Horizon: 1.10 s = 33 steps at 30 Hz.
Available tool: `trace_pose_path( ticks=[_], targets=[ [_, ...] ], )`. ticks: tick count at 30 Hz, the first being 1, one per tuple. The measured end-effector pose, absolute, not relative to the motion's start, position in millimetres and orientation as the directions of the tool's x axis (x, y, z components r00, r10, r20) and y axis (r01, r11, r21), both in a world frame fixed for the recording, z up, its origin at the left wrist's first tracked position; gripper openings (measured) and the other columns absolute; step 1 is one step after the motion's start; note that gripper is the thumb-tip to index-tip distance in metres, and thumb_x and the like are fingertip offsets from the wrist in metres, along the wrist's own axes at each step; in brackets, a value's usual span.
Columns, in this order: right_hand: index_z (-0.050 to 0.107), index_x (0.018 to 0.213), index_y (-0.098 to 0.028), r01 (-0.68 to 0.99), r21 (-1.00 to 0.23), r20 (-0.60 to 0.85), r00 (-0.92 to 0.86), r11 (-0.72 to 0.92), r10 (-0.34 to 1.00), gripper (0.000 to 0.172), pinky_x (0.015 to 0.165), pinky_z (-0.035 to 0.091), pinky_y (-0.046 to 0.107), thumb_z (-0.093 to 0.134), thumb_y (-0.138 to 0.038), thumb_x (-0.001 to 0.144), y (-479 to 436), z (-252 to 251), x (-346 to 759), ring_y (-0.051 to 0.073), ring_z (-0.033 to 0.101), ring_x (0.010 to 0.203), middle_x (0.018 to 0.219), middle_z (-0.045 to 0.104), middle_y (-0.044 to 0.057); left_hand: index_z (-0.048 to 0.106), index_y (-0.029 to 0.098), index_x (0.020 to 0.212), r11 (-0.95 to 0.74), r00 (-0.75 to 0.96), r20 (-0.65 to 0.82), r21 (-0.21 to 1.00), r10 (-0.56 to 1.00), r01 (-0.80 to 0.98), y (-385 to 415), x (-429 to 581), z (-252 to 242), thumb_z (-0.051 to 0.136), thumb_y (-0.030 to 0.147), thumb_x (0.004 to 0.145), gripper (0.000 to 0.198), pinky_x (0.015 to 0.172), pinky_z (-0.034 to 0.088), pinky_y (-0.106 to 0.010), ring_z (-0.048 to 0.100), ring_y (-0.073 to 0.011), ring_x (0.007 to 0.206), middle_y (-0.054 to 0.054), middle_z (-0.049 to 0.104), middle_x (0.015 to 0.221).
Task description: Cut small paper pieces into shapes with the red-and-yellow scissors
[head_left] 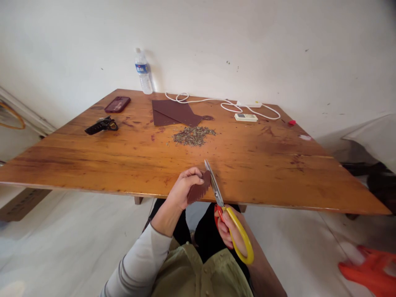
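My left hand [183, 185] pinches a dark maroon piece of sheet material [198, 190], possibly leather, whose lower edge is cut into a row of small teeth. Through the handles of a pair of scissors [240, 236], one yellow and one red, go the fingers of my right hand [228, 227]. The blades point up and away from me, right beside the maroon piece's right edge; whether they touch it I cannot tell. Beyond my hands lies a loose pile of small dry shreds [194, 136]. Larger flat maroon sheets [168, 112] overlap behind the pile.
On the wooden table [108, 165], a maroon phone [117, 104] and a black strap-like object [102, 125] lie left. A water bottle [142, 74] stands by the wall. A white cord [204, 100], a power strip [249, 104] and a small white device [246, 117] lie at the back right.
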State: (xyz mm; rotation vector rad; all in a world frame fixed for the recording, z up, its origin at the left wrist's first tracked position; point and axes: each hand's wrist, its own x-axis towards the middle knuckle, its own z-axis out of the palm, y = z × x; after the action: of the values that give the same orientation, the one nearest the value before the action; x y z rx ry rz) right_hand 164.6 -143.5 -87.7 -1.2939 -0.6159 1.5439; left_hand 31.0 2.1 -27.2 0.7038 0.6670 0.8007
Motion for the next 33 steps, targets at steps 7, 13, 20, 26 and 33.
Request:
trace_pose_path(
  ticks=[7, 13, 20, 26, 33],
  targets=[
    [0.065, 0.089, -0.02, -0.339, -0.903, -0.309, 0.083, -0.265, 0.947, 0.063, 0.042, 0.029, 0.024, 0.071, -0.082, 0.076, -141.4, -73.1, 161.3, 0.008, 0.034, 0.044, 0.062, 0.047, -0.005, 0.057, 0.019, 0.058, 0.499, 0.548, -0.247, 0.78, 0.799, -0.377, 3.7, 29.7, -31.8, 0.07, 0.016, 0.051, 0.015, 0.057, 0.043, -0.028, 0.052, -0.0121, 0.054, 0.002, 0.057, 0.061],
    [0.062, 0.086, -0.02, -0.292, -0.912, -0.325, 0.086, -0.288, 0.942, 0.068, 0.041, 0.026, 0.022, 0.072, -0.086, 0.07, -138.5, -69.3, 165.8, 0.007, 0.031, 0.044, 0.06, 0.044, -0.007, 0.057, 0.019, 0.055, 0.478, 0.557, -0.248, 0.821, 0.792, -0.313, 5.0, 29.4, -27.1, 0.072, 0.018, 0.05, 0.015, 0.053, 0.039, -0.026, 0.05, -0.0119, 0.05, 0.004, 0.053, 0.056],
    [0.055, 0.083, -0.022, -0.322, -0.857, -0.448, 0.078, -0.403, 0.891, 0.072, 0.033, 0.02, 0.016, 0.079, -0.085, 0.059, -138.8, -72.9, 170.4, 0.003, 0.024, 0.039, 0.053, 0.041, -0.011, 0.056, 0.019, 0.054, 0.512, 0.591, -0.241, 0.786, 0.77, -0.346, 6.0, 29.0, -24.5, 0.071, 0.016, 0.049, 0.015, 0.054, 0.04, -0.026, 0.051, -0.0114, 0.051, 0.003, 0.055, 0.056],
    [0.057, 0.085, -0.022, -0.33, -0.861, -0.438, 0.091, -0.388, 0.895, 0.067, 0.031, 0.024, 0.015, 0.076, -0.083, 0.065, -139.5, -70.8, 166.0, 0.004, 0.027, 0.037, 0.054, 0.042, -0.011, 0.06, 0.019, 0.065, 0.523, 0.552, -0.281, 0.778, 0.785, -0.347, 8.1, 27.2, -30.2, 0.078, 0.017, 0.052, 0.023, 0.057, 0.046, -0.026, 0.056, -0.0122, 0.053, 0.002, 0.06, 0.058],
    [0.062, 0.092, -0.019, -0.366, -0.911, -0.264, 0.163, -0.19, 0.95, 0.065, 0.037, 0.03, 0.019, 0.069, -0.082, 0.077, -143.7, -84.7, 157.2, 0.005, 0.033, 0.04, 0.06, 0.049, -0.007, 0.063, 0.018, 0.07, 0.434, 0.433, -0.229, 0.772, 0.872, -0.464, 4.7, 33.2, -32.4, 0.09, 0.025, 0.056, 0.031, 0.062, 0.051, -0.026, 0.06, -0.0117, 0.058, 0.003, 0.061, 0.064]
  ],
)
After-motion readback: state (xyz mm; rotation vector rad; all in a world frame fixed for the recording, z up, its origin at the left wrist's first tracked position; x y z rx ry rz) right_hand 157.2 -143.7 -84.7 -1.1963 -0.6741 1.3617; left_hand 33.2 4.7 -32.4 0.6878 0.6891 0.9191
